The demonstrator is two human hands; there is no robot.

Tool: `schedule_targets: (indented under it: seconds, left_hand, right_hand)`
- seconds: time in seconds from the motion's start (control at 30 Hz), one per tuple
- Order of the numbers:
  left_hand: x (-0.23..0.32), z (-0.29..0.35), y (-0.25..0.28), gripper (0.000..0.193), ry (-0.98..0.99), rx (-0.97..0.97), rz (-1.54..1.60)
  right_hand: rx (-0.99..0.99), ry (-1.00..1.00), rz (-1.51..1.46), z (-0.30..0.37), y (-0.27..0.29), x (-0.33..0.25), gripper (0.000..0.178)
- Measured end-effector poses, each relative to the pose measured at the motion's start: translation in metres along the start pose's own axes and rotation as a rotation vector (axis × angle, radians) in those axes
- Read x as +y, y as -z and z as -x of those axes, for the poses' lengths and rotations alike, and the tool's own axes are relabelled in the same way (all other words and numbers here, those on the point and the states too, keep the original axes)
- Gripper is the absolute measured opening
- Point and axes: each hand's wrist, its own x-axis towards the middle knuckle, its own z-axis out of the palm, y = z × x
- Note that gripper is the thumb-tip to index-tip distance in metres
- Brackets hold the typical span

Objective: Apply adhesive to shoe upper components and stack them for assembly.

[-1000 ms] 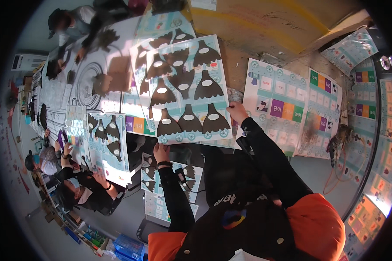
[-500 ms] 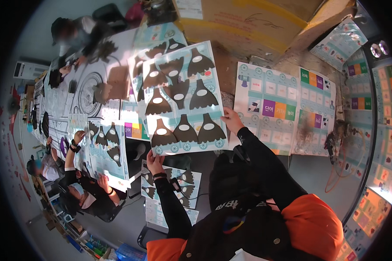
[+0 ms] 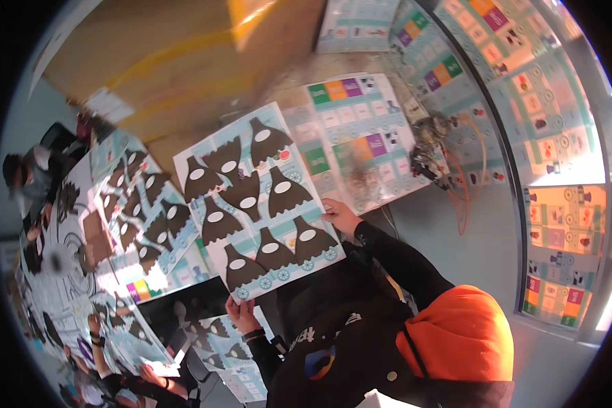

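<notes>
Between my hands is a large pale-blue and white printed board, tilted with its top toward the left. Several dark grey, dress-shaped cutouts with wavy hems and white ovals lie over its face. My left hand pinches the lower left corner, beside the printed wheels. On the right edge, my right hand has its thumb over the front and its fingers mostly hidden behind. Just left of this board, a second board on the table carries more of these cutouts.
Large printed boards lie on the table to the right, beside tangled orange cords. A big taped cardboard box stands at the far side. Co-workers are at the left, where one person's hand rests by another board. Printed panels line the right.
My view has turned to the right, and the surroundings have shifted left in it. The held board now appears tilted further left. Both hands keep their grip on it.
</notes>
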Motion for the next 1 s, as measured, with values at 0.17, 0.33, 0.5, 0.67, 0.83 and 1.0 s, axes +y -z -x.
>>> schedule_targets:
  seconds: [0.17, 0.33, 0.5, 0.67, 0.83, 1.0]
  left_hand:
    - [-0.068, 0.051, -0.122, 0.039, 0.074, -0.16, -0.041]
    - [-0.138, 0.062, -0.237, 0.038, 0.073, -0.151, -0.073]
    - [-0.161, 0.05, -0.323, 0.041, 0.1, -0.143, -0.109]
    - [-0.178, 0.051, -0.344, 0.039, 0.11, -0.035, -0.159]
    - [-0.164, 0.056, -0.361, 0.042, -0.11, 0.13, -1.096]
    - [-0.137, 0.075, -0.484, 0.053, -0.56, -0.467, -1.243]
  right_hand:
    - [0.089, -0.019, -0.026, 0.035, 0.161, 0.029, 0.043]
    - [0.198, -0.033, 0.123, 0.015, 0.289, 0.064, 0.048]
    - [0.155, 0.121, 0.147, -0.02, 0.368, 0.049, 0.044]
    - [0.284, 0.088, 0.565, 0.015, 0.396, 0.017, 0.052]
    - [0.337, -0.078, 1.161, 0.068, 0.396, 0.028, 0.08]
    - [0.244, 0.006, 1.167, 0.056, 0.429, 0.033, 0.082]
